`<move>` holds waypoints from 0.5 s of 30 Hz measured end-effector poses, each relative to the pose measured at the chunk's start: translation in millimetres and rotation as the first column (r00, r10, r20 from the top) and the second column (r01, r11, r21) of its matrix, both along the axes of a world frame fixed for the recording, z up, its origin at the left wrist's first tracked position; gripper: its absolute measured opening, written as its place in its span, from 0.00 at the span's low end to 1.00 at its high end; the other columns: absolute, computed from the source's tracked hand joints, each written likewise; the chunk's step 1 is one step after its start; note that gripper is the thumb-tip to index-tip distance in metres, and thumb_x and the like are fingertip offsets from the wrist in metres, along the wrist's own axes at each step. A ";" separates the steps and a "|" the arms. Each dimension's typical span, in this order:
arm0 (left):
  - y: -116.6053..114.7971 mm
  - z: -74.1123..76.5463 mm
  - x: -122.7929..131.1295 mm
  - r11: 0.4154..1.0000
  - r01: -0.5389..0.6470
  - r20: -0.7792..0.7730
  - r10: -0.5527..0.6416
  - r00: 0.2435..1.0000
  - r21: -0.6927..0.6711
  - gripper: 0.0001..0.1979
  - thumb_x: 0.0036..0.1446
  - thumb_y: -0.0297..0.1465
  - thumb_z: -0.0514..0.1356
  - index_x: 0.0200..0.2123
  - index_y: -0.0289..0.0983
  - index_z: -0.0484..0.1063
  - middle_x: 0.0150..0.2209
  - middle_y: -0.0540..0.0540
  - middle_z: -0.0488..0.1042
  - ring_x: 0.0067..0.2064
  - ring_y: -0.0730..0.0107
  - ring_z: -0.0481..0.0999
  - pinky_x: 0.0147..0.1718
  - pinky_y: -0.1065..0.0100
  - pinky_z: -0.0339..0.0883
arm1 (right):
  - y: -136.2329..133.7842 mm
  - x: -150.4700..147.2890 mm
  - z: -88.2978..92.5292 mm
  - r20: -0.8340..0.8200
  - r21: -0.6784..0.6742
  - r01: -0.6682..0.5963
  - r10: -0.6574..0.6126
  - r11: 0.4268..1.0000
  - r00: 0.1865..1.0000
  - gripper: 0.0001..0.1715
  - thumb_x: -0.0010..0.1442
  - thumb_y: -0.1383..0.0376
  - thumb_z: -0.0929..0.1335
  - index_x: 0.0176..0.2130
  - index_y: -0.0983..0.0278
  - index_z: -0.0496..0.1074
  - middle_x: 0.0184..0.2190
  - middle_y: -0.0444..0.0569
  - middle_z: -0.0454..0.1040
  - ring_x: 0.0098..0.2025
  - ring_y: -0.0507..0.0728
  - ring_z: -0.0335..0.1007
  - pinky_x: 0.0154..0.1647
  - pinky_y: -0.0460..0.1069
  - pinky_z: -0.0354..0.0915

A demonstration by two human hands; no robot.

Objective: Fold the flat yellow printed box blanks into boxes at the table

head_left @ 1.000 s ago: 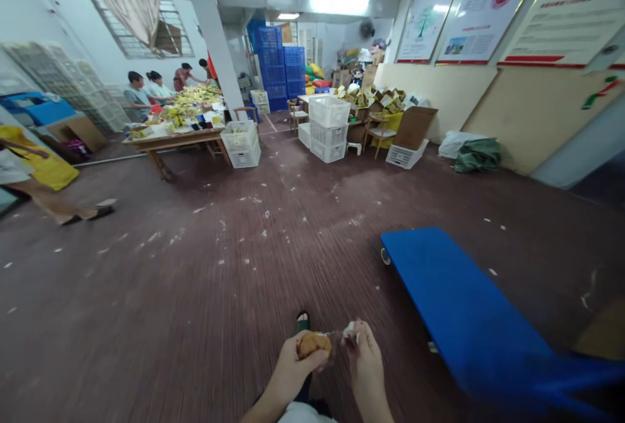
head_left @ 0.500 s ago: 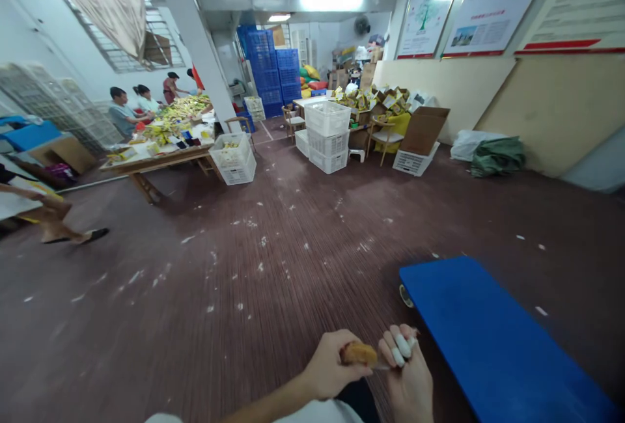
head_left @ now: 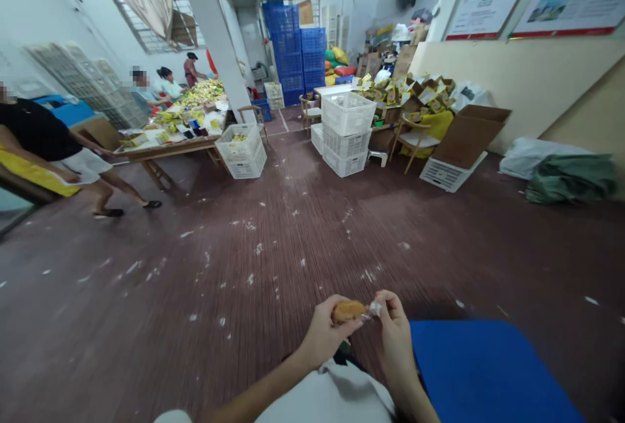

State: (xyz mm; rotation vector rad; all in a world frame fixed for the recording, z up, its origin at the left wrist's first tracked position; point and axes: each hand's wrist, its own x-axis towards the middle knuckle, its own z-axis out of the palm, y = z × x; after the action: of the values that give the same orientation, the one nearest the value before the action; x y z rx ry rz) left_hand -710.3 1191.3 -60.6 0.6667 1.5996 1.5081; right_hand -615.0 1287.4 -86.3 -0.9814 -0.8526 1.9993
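Note:
Low in the middle of the head view, my left hand [head_left: 328, 332] is closed around a golden-brown, oval pastry-like piece [head_left: 349, 311]. Clear plastic wrapper [head_left: 365, 317] shows at its right end. My right hand [head_left: 394, 322] is closed in a pinch at that end, apart from the piece itself. Something whitish sits at its fingertips; whether it is wrapper or finger coverings I cannot tell. Beneath both forearms is a pale garment on my lap.
A blue flat trolley top [head_left: 488, 371] lies close on the right. Ahead stand stacked white crates [head_left: 346, 140] and another white crate pair [head_left: 241, 153] beside a laden table [head_left: 170, 146]. A person [head_left: 53, 143] in black stands at left; others sit by the table.
My view has tilted down and shifted left. Both hands appear higher, and the right fingers have gone from curled to a pinch at the wrapper's end. The person at left has come further into view.

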 end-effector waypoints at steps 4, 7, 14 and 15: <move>40.8 19.3 -20.8 0.994 -0.101 0.008 0.101 0.995 0.031 0.18 0.51 0.40 0.71 0.38 0.33 0.74 0.35 0.45 0.77 0.37 0.68 0.74 0.40 0.68 0.66 | 58.1 -21.7 15.9 0.058 0.212 -0.133 0.124 0.968 0.991 0.21 0.53 0.50 0.76 0.35 0.61 0.69 0.28 0.40 0.67 0.30 0.51 0.62 0.32 0.46 0.62; 66.6 36.6 -44.2 0.986 -0.167 -0.025 0.167 0.986 0.025 0.18 0.51 0.40 0.71 0.40 0.34 0.75 0.37 0.44 0.79 0.39 0.66 0.77 0.42 0.67 0.70 | 88.7 -38.7 25.6 0.105 0.336 -0.273 0.253 0.901 0.962 0.20 0.57 0.49 0.74 0.36 0.62 0.70 0.31 0.43 0.69 0.33 0.52 0.64 0.35 0.47 0.62; 150.9 62.4 -132.9 1.000 -0.018 -0.078 0.019 0.997 0.021 0.15 0.56 0.37 0.68 0.44 0.36 0.74 0.39 0.46 0.80 0.39 0.68 0.78 0.41 0.69 0.72 | 164.5 -112.9 42.4 0.033 0.529 -0.244 0.268 0.813 0.963 0.18 0.59 0.51 0.74 0.40 0.59 0.69 0.34 0.44 0.69 0.34 0.52 0.66 0.36 0.47 0.64; 163.3 62.8 -146.7 1.000 0.007 -0.071 -0.005 0.997 0.028 0.15 0.56 0.37 0.68 0.44 0.36 0.74 0.39 0.46 0.80 0.39 0.68 0.78 0.41 0.69 0.72 | 176.3 -125.1 43.0 0.029 0.554 -0.223 0.249 0.802 0.968 0.16 0.59 0.53 0.74 0.40 0.59 0.70 0.35 0.44 0.68 0.35 0.52 0.66 0.37 0.47 0.65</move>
State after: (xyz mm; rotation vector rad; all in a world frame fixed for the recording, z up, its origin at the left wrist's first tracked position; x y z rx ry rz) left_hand -857.0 1354.6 2.2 0.7480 1.6302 1.5202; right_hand -740.0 1463.7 -43.4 -0.5057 -1.4862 1.7889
